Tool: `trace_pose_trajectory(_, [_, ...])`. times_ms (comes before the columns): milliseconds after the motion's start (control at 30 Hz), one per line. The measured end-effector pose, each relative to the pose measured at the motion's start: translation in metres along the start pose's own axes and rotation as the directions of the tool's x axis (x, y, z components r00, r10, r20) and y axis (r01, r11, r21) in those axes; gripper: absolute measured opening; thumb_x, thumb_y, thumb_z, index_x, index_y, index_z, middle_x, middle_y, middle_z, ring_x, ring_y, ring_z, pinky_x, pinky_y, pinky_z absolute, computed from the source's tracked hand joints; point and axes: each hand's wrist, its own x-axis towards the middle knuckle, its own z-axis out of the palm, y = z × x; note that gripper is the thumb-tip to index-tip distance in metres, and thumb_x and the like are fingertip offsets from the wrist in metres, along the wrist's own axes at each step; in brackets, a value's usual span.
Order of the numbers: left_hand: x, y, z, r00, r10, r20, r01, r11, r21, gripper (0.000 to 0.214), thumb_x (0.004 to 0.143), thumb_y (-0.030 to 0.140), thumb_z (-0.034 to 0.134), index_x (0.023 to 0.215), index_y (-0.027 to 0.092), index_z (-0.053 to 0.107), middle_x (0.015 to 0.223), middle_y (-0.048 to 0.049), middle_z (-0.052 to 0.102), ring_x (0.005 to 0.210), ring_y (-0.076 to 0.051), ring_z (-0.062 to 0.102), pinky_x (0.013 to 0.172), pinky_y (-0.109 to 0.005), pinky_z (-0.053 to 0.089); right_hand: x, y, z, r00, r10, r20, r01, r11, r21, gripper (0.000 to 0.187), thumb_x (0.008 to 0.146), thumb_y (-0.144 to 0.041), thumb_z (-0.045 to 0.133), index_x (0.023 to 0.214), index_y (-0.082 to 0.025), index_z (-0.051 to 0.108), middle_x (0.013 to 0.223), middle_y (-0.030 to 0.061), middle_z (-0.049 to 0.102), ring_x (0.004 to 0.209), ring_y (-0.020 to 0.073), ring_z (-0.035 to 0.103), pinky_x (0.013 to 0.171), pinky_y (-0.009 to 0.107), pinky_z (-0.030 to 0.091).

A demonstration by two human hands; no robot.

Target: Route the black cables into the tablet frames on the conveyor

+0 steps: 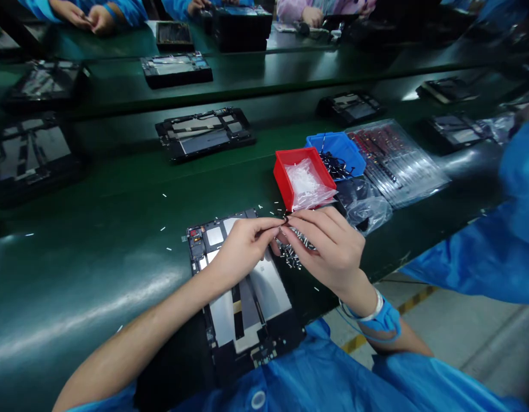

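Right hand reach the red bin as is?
Probably yes: the red bin sits open just beyond the right hand, nothing between them, though its fingertips are on a small part.

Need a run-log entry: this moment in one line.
left hand: pinches small dark part | right hand: fingertips on same part | under: opened tablet, metal parts | behind: red bin
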Motion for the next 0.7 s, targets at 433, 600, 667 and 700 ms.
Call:
trace_pose_trajectory(433, [0.000,0.000,-0.006,0.996,0.084,0.039,-0.088,0.989,0.123,0.026,0.088,0.013,0.046,0.095,0.017,0.071,0.056,0.0036,0.060,0.043,-0.007,0.045,0.046,-0.018,0.037,0.001,0.002,0.011,1.000,-0.006,-0.001,0.007,0.991,0.132,0.014,0.082,-0.009,0.061,0.090,-0.018,0.068,0.084,0.0061,0.074,0.075,0.0168,0.066,0.066,0.032,0.056])
trace_pose_trajectory(600, [0.004,0.001,-0.008,0.999,-0.019,-0.044,0.023,0.997,0.080,0.016,0.085,0.015,0.054,0.080,0.014,0.069,0.064,-0.0010,0.068,0.041,-0.007,0.051,0.040,-0.018,0.036,0.009,0.030,0.012,0.994,0.101,0.032,-0.100,0.995,-0.021,0.015,0.084,-0.014,0.057,0.080,-0.022,0.069,0.073,0.0014,0.073,0.067,0.0159,0.064,0.062,0.031,0.052])
trace_pose_trajectory(667, [0.008,0.001,-0.011,0.989,-0.112,-0.092,0.113,0.994,-0.001,0.015,0.085,0.016,0.056,0.075,0.012,0.066,0.066,-0.0044,0.069,0.039,-0.008,0.054,0.036,-0.018,0.034,0.011,0.050,0.014,0.969,0.247,0.014,-0.241,0.953,-0.184,0.020,0.085,-0.015,0.053,0.081,-0.022,0.070,0.073,0.0030,0.072,0.068,0.0186,0.064,0.065,0.035,0.051])
trace_pose_trajectory(700, [0.010,0.000,-0.013,0.983,-0.149,-0.109,0.146,0.989,-0.040,0.015,0.085,0.016,0.056,0.073,0.011,0.064,0.063,-0.0051,0.068,0.038,-0.008,0.054,0.034,-0.017,0.033,0.012,0.058,0.015,0.956,0.294,0.001,-0.286,0.930,-0.231,0.022,0.085,-0.013,0.050,0.084,-0.021,0.071,0.077,0.0049,0.073,0.072,0.0205,0.064,0.067,0.037,0.051])
